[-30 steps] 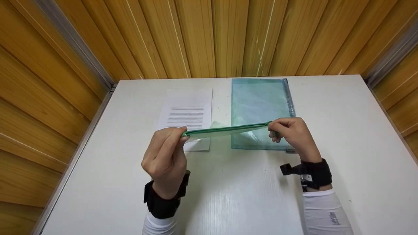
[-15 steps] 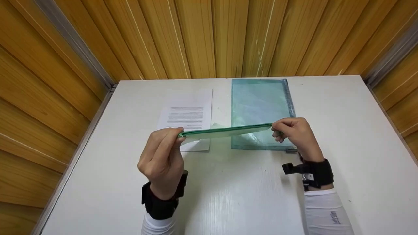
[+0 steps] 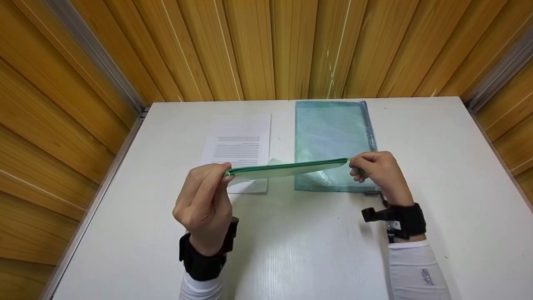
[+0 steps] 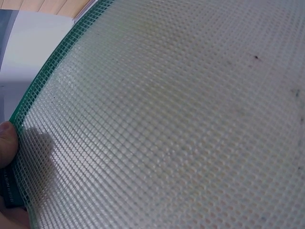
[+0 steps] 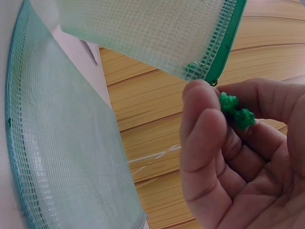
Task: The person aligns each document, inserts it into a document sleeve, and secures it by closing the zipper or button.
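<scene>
My left hand (image 3: pixel 205 208) is pinching the pouch (image 3: pixel 287 166) by one corner, and over here my right hand (image 3: pixel 377 170) is pinching at the other, a green tab (image 5: pixel 244 118) poking out between those fingers! The pouch is spanning fingertips to fingertips, above the table (image 3: pixel 308 233).

In the head view, bright, fairly even light covers the white table (image 3: pixel 449 166), with a pale, streaky glare near its front middle, soft shadows on its lower half, and a white glint on the blue folder (image 3: pixel 325 129); print on the sheet of paper (image 3: pixel 243 131) is too small to read. The left wrist view is greyer, the pouch's mesh (image 4: pixel 162 114) softening toward the right, a dark shadow near a fingertip (image 4: pixel 6 143). The right wrist view is slightly hazy, its wooden wall (image 5: pixel 143 98) softly lit.
</scene>
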Demonstrator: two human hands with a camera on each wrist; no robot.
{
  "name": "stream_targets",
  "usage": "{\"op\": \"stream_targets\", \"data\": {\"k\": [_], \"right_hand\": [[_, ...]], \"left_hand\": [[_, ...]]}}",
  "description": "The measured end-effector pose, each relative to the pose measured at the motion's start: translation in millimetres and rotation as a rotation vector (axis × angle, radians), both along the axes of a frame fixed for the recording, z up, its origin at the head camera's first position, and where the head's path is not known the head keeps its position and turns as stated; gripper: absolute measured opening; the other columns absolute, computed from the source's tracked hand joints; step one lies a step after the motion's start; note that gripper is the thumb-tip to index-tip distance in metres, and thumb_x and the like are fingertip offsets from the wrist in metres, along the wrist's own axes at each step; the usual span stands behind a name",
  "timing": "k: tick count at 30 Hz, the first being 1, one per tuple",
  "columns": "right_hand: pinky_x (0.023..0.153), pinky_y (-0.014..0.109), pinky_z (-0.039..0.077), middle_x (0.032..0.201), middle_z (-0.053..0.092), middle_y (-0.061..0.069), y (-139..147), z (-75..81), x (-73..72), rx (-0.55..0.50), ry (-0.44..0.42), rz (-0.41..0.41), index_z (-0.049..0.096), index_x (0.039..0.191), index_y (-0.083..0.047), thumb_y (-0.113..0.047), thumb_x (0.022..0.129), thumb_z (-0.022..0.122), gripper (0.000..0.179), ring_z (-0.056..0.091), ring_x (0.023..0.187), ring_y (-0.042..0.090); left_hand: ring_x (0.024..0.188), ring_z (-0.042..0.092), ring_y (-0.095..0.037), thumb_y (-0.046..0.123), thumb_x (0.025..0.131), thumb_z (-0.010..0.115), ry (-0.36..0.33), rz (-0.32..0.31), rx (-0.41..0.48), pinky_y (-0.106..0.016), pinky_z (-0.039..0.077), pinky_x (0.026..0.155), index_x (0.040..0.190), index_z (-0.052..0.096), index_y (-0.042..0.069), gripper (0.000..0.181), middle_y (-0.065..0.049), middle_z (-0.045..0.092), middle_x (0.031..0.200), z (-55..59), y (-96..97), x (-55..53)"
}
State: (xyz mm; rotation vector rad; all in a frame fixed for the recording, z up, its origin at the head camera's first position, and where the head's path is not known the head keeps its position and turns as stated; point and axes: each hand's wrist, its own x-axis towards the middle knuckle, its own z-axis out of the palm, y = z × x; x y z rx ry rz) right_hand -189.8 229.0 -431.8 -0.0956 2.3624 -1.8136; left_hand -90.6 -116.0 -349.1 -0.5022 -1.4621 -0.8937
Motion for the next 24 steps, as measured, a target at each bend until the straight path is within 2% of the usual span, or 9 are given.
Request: {"op": "stream_targets", "data": {"k": [10, 17, 21, 24], "right_hand": [[0.070, 0.027, 0.062, 0.078, 0.073, -0.002, 2.2, 0.3, -0.2, 0.035, -0.041, 0.028, 0.076, 0.108, 0.008, -0.018, 0.107, 0.066, 0.029, 0.070, 0.072, 0.011], [0.073, 0.029, 0.063, 0.084, 0.075, 0.000, 2.7, 0.6, -2.3, 0.176, -0.091, 0.123, 0.072, 0.121, 0.013, -0.018, 0.108, 0.064, 0.034, 0.072, 0.073, 0.009], [0.075, 0.029, 0.063, 0.088, 0.076, 0.005, 2.1, 0.0, -1.9, 0.251, -0.059, 0.170, 0.073, 0.122, 0.011, -0.019, 0.109, 0.063, 0.034, 0.072, 0.076, 0.009], [0.080, 0.031, 0.060, 0.098, 0.078, 0.015, 0.6, 2.0, 1.1, 0.339, 0.008, 0.183, 0.075, 0.121, 0.006, -0.020, 0.109, 0.062, 0.032, 0.073, 0.085, 0.016]], "left_hand": [[0.067, 0.062, -0.025, 0.010, 0.098, 0.077, 0.019, 0.006, 0.007, -0.021, 0.058, 0.075, 0.089, 0.076, -0.009, 0.021, -0.018, 0.070, 0.076, -0.7, 1.2, -0.5], [0.068, 0.062, -0.025, 0.008, 0.099, 0.076, -0.007, -0.005, -0.017, -0.020, 0.057, 0.073, 0.090, 0.076, -0.009, 0.019, -0.017, 0.070, 0.078, 0.8, 2.8, -0.3], [0.069, 0.062, -0.025, 0.008, 0.099, 0.076, -0.008, -0.009, -0.022, -0.022, 0.057, 0.072, 0.091, 0.076, -0.009, 0.018, -0.017, 0.070, 0.078, 1.5, 4.8, 0.1], [0.069, 0.063, -0.025, 0.008, 0.099, 0.076, -0.010, -0.017, -0.030, -0.022, 0.058, 0.072, 0.091, 0.076, -0.009, 0.019, -0.017, 0.070, 0.078, 1.9, 6.3, 0.6]]}}
